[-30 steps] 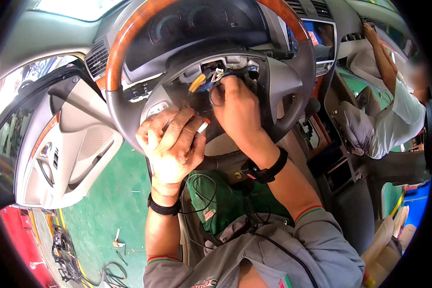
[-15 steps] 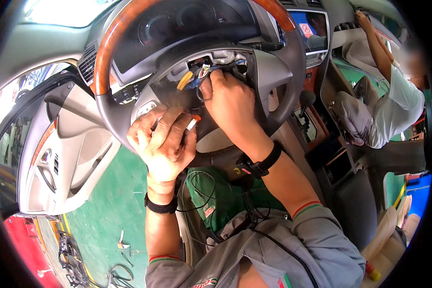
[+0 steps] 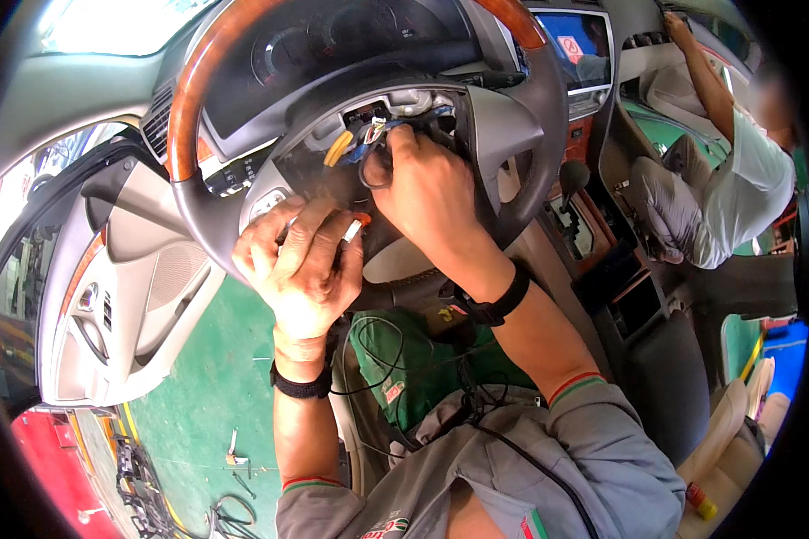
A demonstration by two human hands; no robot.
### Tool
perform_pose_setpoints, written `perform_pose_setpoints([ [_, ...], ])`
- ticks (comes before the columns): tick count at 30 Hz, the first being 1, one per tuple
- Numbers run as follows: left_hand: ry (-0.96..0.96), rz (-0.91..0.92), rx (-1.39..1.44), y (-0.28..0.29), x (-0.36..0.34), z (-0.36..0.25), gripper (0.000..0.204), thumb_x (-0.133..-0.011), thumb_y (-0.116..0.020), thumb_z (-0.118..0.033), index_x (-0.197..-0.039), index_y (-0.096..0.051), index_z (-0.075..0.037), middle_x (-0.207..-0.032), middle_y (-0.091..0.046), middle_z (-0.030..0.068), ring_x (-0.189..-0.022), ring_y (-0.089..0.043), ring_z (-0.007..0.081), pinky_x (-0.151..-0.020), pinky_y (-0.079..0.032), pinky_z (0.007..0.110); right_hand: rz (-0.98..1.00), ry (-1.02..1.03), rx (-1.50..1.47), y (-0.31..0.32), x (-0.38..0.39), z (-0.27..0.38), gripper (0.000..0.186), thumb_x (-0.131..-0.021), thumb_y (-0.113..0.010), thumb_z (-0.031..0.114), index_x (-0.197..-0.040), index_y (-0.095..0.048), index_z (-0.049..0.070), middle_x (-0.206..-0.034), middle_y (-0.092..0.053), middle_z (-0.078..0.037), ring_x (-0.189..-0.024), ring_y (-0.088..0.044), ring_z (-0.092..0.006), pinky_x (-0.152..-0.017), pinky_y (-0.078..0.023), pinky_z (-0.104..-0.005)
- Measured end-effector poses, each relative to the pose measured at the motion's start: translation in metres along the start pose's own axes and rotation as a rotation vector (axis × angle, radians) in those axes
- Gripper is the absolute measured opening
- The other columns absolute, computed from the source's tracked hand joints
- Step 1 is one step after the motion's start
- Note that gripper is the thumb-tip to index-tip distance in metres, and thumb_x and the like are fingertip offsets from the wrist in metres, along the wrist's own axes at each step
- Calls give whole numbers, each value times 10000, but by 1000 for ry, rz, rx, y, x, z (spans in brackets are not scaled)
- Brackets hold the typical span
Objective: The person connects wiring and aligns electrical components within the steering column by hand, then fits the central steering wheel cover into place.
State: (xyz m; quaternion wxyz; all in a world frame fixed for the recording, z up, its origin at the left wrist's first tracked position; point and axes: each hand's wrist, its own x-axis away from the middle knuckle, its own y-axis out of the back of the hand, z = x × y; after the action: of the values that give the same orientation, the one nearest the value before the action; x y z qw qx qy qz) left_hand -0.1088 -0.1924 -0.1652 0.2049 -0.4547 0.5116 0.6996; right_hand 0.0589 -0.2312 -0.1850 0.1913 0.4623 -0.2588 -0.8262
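A wood-and-leather steering wheel (image 3: 530, 108) stands in front of me, its hub open and showing wiring. My right hand (image 3: 430, 190) reaches into the hub from the right, fingers closed beside the wires (image 3: 375, 130); its fingertips are hidden. A dark loop (image 3: 365, 171) curves beside its fingers. Yellow connectors (image 3: 338, 148) hang left of that hand. My left hand (image 3: 301, 256) is bent over the hub's lower left, by the silver button pad (image 3: 265, 205). Between its thumb and fingers pokes a small white-and-orange piece (image 3: 354, 228).
The driver's door (image 3: 126, 305) hangs open at the left, above a green floor (image 3: 198, 359) with loose parts and cables. Right of me are the gear lever (image 3: 573, 175) and centre console. Another person (image 3: 746, 189) crouches at the far-side doorway. A thin cable crosses my lap.
The whole view has shifted slightly. Both hands keep nearly the same places and grips at the wheel hub.
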Motion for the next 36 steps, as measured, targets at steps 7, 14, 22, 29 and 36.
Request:
perform_pose_setpoints([
  [7,-10,-18,0,-1,0,1,227,-659,-827,-165,-879,-780,-200,-1113,-704,-87,-1109,-603,185,-983,-387,377,46,69,61,2,-2,-1,233,-852,-745,241,-889,-623,46,-750,-693,-139,-662,-721,-321,-581,-585,-416],
  [14,-13,-7,-6,0,0,1,240,-669,-821,-168,-903,-778,-198,-1126,-705,-87,-1118,-602,189,-987,-386,380,35,73,86,2,-2,0,251,-896,-723,270,-897,-645,32,-718,-694,-132,-639,-721,-313,-553,-576,-415],
  [22,44,45,20,2,3,-1,217,-701,-838,-141,-909,-803,-189,-1133,-724,-93,-1182,-555,224,-1071,-358,397,24,78,83,-4,-5,2,230,-907,-679,243,-766,-667,61,-648,-696,-136,-583,-726,-278,-525,-576,-405],
  [29,-12,12,-26,1,-2,-2,228,-676,-823,-173,-900,-781,-185,-1099,-709,-94,-1132,-594,185,-1008,-368,376,85,54,87,6,-4,1,246,-879,-723,274,-798,-661,50,-646,-697,-132,-584,-723,-295,-530,-580,-407],
  [36,-7,-2,-13,0,0,0,217,-684,-832,-175,-896,-787,-187,-1109,-713,-91,-1142,-582,194,-1027,-360,386,-25,49,-28,3,-1,-1,317,-874,-752,242,-949,-586,-17,-733,-669,-146,-637,-710,-327,-584,-589,-428],
])
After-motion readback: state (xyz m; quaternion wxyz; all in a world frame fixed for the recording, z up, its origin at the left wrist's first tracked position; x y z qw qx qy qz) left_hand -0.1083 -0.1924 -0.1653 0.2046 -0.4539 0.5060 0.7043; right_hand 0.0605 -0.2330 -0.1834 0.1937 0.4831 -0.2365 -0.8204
